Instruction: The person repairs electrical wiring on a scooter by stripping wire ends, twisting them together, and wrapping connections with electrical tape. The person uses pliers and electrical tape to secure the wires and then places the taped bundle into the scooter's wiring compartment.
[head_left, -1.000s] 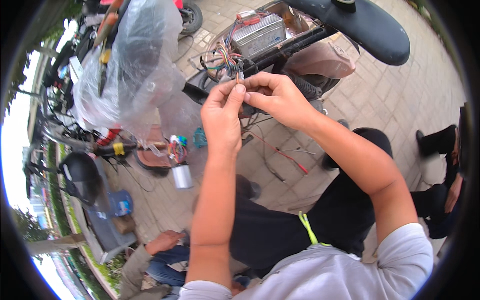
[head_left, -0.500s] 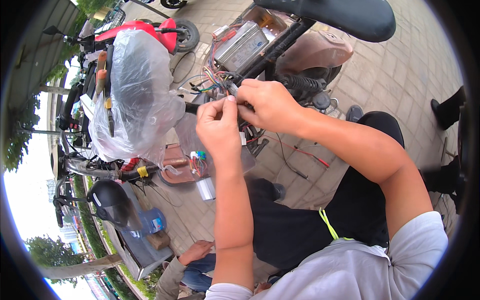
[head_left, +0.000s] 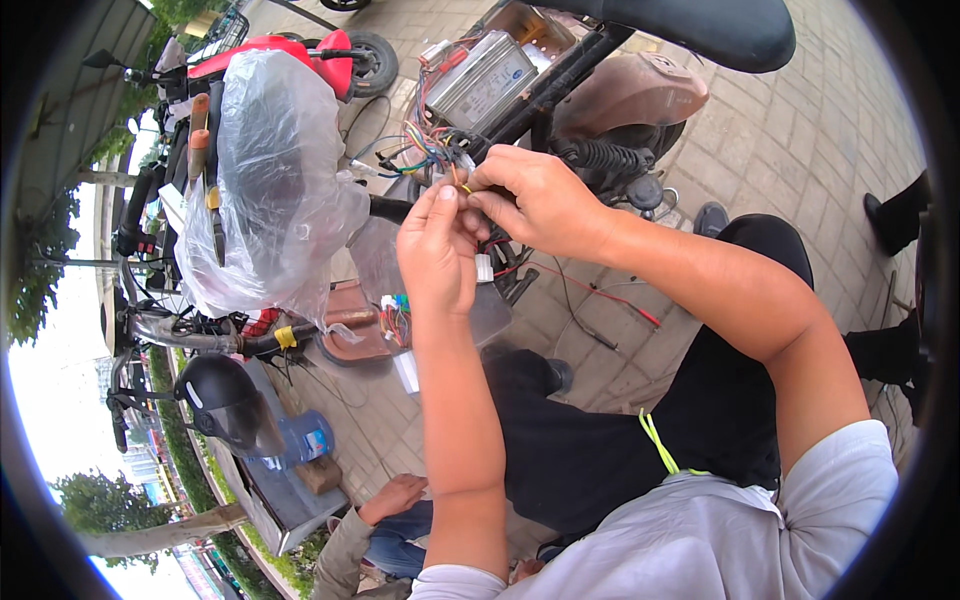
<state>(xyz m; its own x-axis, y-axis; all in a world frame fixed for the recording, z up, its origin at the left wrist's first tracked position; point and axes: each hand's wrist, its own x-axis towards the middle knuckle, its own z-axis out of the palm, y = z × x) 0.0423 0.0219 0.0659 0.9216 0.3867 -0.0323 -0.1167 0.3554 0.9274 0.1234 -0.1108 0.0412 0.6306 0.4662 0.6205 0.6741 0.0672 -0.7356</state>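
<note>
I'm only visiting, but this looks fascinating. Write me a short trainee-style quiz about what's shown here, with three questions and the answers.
1. What do the bare left hand and bare right hand pinch?
a) a wooden spoon
b) thin coloured wires
c) a paper cup

2. True or false: the silver rectangular metal box appears higher in the picture than both hands.

3. Which appears closer to the hands: the silver box or the glossy black helmet?

Key: 1. b; 2. true; 3. the silver box.
</note>
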